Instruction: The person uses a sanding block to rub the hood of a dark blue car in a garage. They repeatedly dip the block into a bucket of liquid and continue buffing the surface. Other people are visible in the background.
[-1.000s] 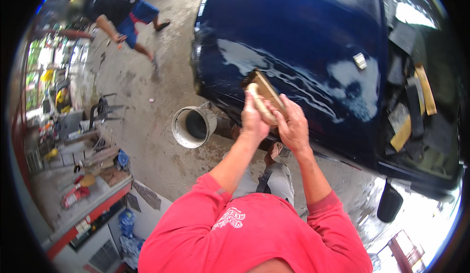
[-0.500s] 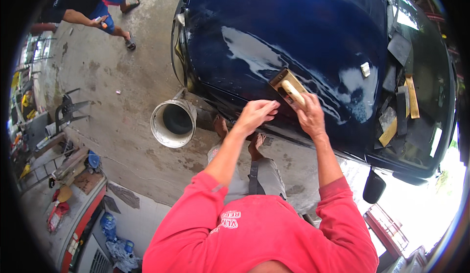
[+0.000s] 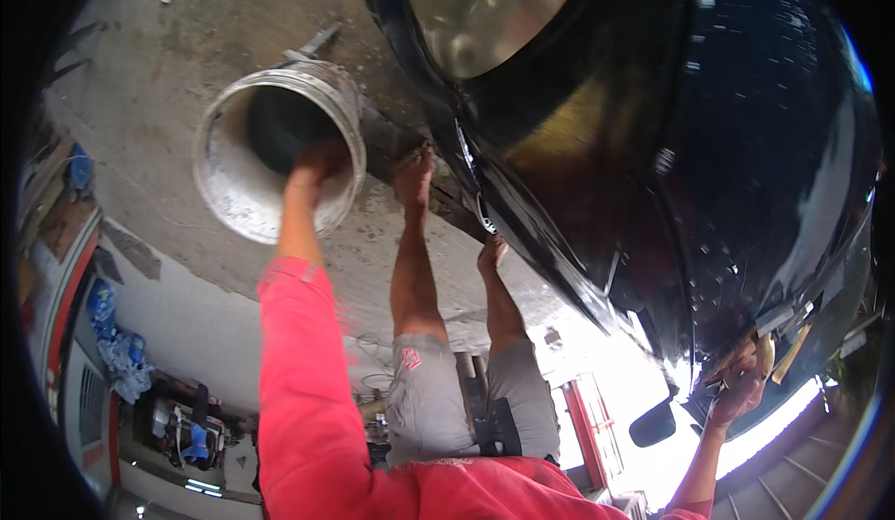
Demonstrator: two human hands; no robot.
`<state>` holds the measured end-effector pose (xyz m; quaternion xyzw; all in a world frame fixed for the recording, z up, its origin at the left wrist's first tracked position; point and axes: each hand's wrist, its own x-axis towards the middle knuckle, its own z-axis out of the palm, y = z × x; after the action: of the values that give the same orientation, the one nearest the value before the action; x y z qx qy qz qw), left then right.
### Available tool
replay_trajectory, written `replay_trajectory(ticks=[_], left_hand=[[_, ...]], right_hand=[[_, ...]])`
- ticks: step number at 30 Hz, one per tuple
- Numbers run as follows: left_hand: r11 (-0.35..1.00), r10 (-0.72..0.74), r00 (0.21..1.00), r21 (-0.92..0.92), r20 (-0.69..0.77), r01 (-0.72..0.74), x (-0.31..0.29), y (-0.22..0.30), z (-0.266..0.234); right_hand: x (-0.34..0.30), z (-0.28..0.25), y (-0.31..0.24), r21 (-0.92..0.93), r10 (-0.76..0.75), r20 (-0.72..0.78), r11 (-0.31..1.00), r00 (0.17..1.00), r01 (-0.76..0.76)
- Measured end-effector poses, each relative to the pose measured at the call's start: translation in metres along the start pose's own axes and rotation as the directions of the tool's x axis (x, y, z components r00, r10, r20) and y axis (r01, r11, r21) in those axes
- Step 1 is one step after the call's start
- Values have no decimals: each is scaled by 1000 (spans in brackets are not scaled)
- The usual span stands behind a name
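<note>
My left hand (image 3: 320, 159) reaches down inside a white, stained bucket (image 3: 244, 198) that stands on the floor to the left. The fingers are blurred and dim in there, so what they touch does not show. Far over on the right, my right hand (image 3: 741, 391) is closed around the pale wooden handle of a hand float (image 3: 766, 356). That hand is near the windshield end of a dark blue car (image 3: 746, 147). Most of the float's flat base is hidden by the hand and by blur.
The car's front corner, with a large headlight (image 3: 489, 7), curves down past my bare feet. A side mirror (image 3: 653, 424) juts out below my right hand. At left, blue plastic bottles (image 3: 103, 305) stand by a wall. Concrete floor (image 3: 140, 138) surrounds the bucket.
My view has swung down and left. My left hand has gone from above the hood's edge into the bucket. My right hand, still gripping the float, now appears farther right.
</note>
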<state>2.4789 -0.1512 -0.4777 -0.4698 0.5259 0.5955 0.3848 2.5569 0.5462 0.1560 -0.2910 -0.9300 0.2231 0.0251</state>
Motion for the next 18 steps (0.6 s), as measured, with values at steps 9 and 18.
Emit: replay_trajectory(ticks=[9, 18], left_hand=[[923, -260, 936, -223, 239, 313, -40, 43, 1], [937, 350, 649, -234, 675, -261, -478, 171, 309]], right_hand=[[2, -2, -22, -177, -80, 91, 980, 993, 95], [21, 11, -55, 1, -203, 171, 979, 964, 206]])
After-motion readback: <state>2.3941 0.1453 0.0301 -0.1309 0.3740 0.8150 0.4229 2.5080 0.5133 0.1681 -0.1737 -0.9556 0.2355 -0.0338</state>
